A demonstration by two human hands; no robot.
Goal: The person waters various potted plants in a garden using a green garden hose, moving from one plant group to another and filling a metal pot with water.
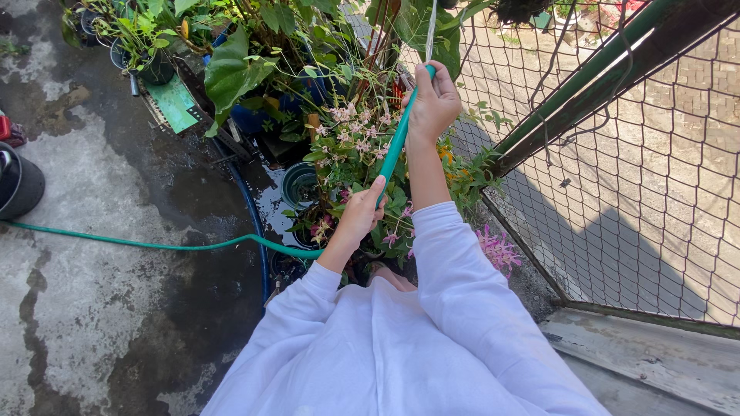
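Observation:
A green garden hose (397,146) runs up from the wet concrete floor, through both my hands. My right hand (433,100) grips the hose near its nozzle end, held high over the plants, and a thin stream of water leaves the tip upward. My left hand (361,214) holds the hose lower down, just above the pink-flowering plant (354,142). Both arms wear white sleeves. The hose trails off to the left across the floor (116,241).
Potted plants with big green leaves (231,73) crowd the corner. A wire mesh fence (640,169) with a green rail stands to the right. A dark bucket (17,185) sits at the left edge. The concrete floor (116,323) is wet.

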